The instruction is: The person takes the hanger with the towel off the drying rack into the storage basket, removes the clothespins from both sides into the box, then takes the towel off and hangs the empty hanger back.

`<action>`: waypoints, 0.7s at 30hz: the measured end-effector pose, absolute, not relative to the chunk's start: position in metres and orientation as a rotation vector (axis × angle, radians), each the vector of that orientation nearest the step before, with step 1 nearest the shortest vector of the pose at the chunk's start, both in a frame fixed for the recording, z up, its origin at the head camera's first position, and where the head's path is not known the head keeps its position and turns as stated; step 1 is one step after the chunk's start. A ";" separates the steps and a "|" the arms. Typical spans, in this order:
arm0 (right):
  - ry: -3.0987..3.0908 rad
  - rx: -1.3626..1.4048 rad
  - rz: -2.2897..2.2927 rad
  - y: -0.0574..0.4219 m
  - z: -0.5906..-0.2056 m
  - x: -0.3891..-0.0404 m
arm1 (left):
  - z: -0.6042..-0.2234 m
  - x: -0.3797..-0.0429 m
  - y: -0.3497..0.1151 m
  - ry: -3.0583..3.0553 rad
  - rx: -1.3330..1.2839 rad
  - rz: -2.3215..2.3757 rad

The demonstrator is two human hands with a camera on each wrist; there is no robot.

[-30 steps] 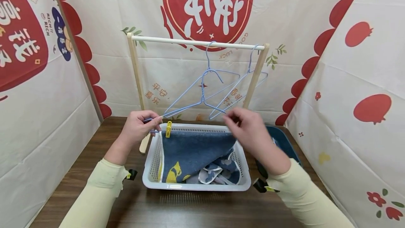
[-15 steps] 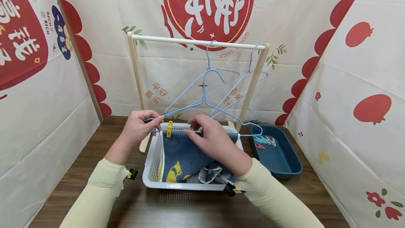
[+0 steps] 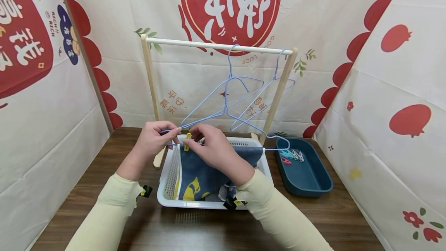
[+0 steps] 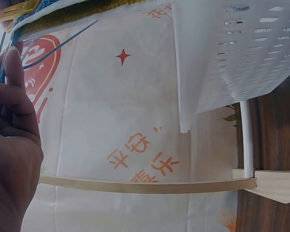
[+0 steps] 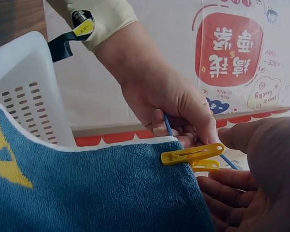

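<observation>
In the head view my left hand point(image 3: 155, 140) grips the left end of a blue wire hanger point(image 3: 225, 105), whose hook stands up. A dark blue towel point(image 3: 195, 165) with yellow patches and white edging drapes over the hanger's lower bar. A yellow clothespin point(image 5: 190, 153) clips the towel's top edge near that left hand. Around the clothespin's handles are the thumb and fingers of my right hand point(image 3: 214, 148), slightly spread. In the right wrist view a small gap shows between thumb and handle. The left wrist view shows fingers point(image 4: 14, 101) pinching the blue wire.
Below the towel stands a white basket point(image 3: 167, 189) with more cloth inside. Behind it, two blue hangers hang from a rack point(image 3: 209, 44) with wooden legs. A dark teal tray point(image 3: 310, 173) with several clothespins point(image 3: 292, 155) sits at right on the wooden table point(image 3: 139, 220).
My right hand has let go of the hanger's right side and moved left across the towel to the yellow clothespin. My left hand keeps its hold. The tray is uncovered.
</observation>
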State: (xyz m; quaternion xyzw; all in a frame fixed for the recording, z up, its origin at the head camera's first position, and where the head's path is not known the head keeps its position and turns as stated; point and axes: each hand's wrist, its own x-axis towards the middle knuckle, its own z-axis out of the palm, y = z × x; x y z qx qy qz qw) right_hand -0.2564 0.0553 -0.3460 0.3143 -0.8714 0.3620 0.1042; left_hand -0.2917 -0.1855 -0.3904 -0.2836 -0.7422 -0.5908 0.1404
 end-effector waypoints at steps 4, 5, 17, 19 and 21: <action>-2.570 0.907 1.095 0.053 -0.347 -0.258 | -0.391 -0.293 -0.185 -2.142 -0.834 -1.710; -2.568 0.902 1.102 0.053 -0.347 -0.259 | -0.392 -0.293 -0.185 -2.143 -0.834 -1.710; -2.450 0.899 1.148 0.053 -0.351 -0.258 | -0.393 -0.293 -0.184 -2.167 -0.810 -1.691; -2.430 0.899 1.125 0.053 -0.352 -0.259 | -0.393 -0.294 -0.184 -2.166 -0.811 -1.693; -2.417 0.896 1.107 0.053 -0.353 -0.259 | -0.394 -0.294 -0.184 -2.162 -0.810 -1.698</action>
